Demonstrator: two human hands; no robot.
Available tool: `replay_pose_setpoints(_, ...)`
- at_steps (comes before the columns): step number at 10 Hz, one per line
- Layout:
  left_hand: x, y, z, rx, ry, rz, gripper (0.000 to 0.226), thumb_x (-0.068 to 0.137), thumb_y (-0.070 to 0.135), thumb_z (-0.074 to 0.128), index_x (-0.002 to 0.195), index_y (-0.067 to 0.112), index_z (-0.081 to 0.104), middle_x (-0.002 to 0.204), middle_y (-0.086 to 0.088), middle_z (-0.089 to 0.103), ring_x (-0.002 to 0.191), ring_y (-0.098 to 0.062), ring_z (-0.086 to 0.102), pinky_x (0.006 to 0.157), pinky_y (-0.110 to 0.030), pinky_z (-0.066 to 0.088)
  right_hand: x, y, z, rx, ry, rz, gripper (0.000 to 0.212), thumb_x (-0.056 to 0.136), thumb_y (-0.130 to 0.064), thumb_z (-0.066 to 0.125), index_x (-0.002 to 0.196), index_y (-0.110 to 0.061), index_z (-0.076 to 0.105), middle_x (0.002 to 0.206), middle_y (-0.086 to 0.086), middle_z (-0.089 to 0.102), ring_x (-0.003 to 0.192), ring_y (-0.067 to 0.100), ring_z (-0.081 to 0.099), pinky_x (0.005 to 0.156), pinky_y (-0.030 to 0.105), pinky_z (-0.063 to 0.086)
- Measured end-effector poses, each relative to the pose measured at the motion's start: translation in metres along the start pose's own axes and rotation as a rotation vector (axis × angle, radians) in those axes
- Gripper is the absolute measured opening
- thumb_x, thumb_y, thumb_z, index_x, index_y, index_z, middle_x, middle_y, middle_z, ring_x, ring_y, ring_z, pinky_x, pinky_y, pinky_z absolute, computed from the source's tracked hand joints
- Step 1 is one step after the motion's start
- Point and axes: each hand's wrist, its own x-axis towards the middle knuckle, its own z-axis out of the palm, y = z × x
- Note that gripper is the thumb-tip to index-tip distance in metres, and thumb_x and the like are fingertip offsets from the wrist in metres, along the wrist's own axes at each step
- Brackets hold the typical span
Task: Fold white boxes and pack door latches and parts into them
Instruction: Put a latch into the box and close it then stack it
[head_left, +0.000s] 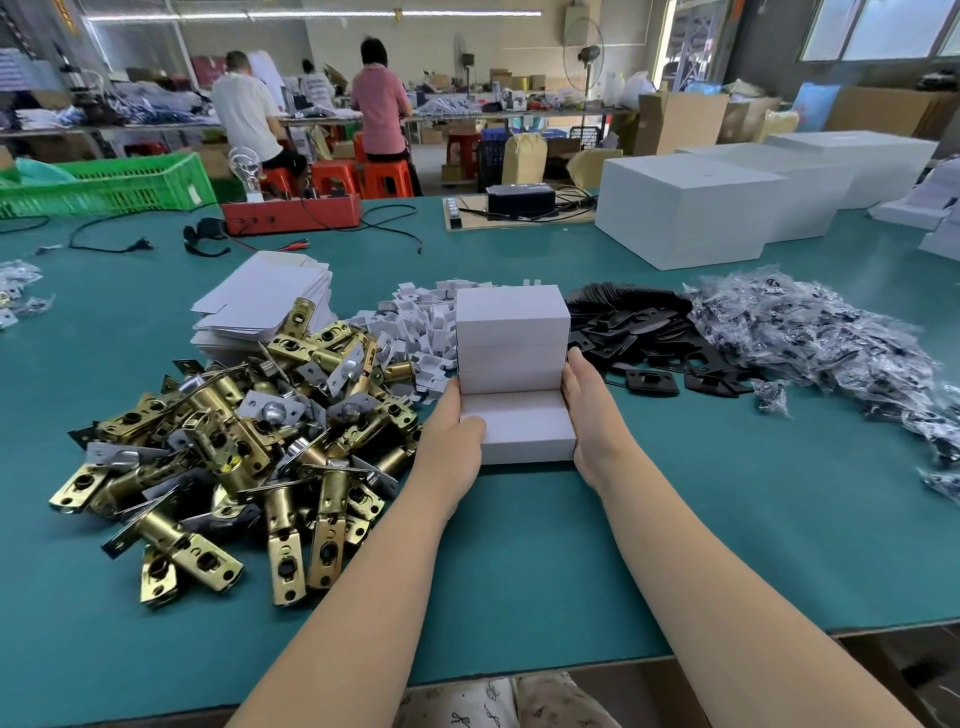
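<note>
A closed small white box (522, 428) lies on the green table (519, 571) in front of a stack of three like boxes (511, 338). My left hand (452, 441) holds the near box's left side, thumb curled over its top. My right hand (589, 415) lies flat against its right side and touches the stack's lower edge. A heap of brass door latches (244, 441) lies to the left. Behind it sit flat white box blanks (265, 301) and small white folded inserts (415, 322). Black plates (639, 338) and bagged parts (810, 332) lie to the right.
Large white cartons (691, 208) stand at the back right. A red electrical unit (293, 213), cables and a green crate (104, 187) sit at the back left. Two people work at a far bench. The table's front edge runs close to my body.
</note>
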Motion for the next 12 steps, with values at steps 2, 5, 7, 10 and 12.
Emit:
replay_pose_setpoints(2, -0.015, 0.009, 0.006, 0.150, 0.040, 0.082, 0.070, 0.093, 0.003, 0.042, 0.156, 0.017, 0.014, 0.151, 0.021, 0.029, 0.132, 0.017, 0.020, 0.111, -0.007, 0.012, -0.007, 0.003, -0.001, -0.087, 0.106, 0.006, 0.044, 0.098, -0.056, 0.032, 0.133, -0.036, 0.048, 0.122, -0.027, 0.056, 0.122, -0.002, 0.051, 0.092, 0.015, 0.035)
replay_pose_setpoints(5, 0.032, 0.082, -0.051, 0.669, 0.357, 0.272, 0.045, 0.096, 0.012, 0.045, 0.141, 0.012, 0.045, 0.141, -0.007, 0.052, 0.117, -0.025, 0.056, 0.098, -0.032, 0.040, -0.007, 0.005, -0.008, 0.175, 0.123, -0.043, 0.062, 0.101, -0.051, 0.026, 0.151, -0.014, 0.023, 0.155, 0.003, 0.031, 0.139, 0.015, 0.033, 0.106, 0.026, 0.030)
replay_pose_setpoints(7, 0.090, 0.098, -0.138, 1.184, 0.498, -0.087, 0.045, 0.092, 0.009, 0.050, 0.136, 0.004, 0.039, 0.134, -0.024, 0.048, 0.125, -0.039, 0.042, 0.091, -0.047, 0.042, -0.010, 0.002, -0.005, 0.166, 0.097, -0.035, 0.060, 0.101, -0.049, 0.025, 0.148, -0.012, 0.029, 0.147, 0.002, 0.041, 0.117, 0.010, 0.047, 0.093, 0.025, 0.036)
replay_pose_setpoints(10, 0.103, 0.077, -0.158, 1.383, 0.405, -0.291, 0.027, 0.091, 0.004, 0.054, 0.118, 0.003, 0.059, 0.123, -0.020, 0.059, 0.115, -0.038, 0.054, 0.083, -0.043, 0.043, -0.013, 0.000, -0.004, 0.190, 0.137, -0.038, 0.057, 0.102, -0.047, 0.026, 0.145, -0.011, 0.034, 0.133, 0.000, 0.052, 0.113, 0.010, 0.052, 0.096, 0.025, 0.038)
replay_pose_setpoints(12, 0.085, 0.103, -0.146, 1.497, 0.527, -0.094, 0.026, 0.089, -0.003, 0.054, 0.113, 0.005, 0.061, 0.095, -0.014, 0.061, 0.095, -0.036, 0.061, 0.068, -0.034, 0.039, -0.015, -0.002, -0.001, 0.222, 0.154, -0.044, 0.052, 0.101, -0.046, 0.031, 0.140, -0.013, 0.040, 0.127, 0.000, 0.055, 0.114, 0.012, 0.054, 0.096, 0.027, 0.039)
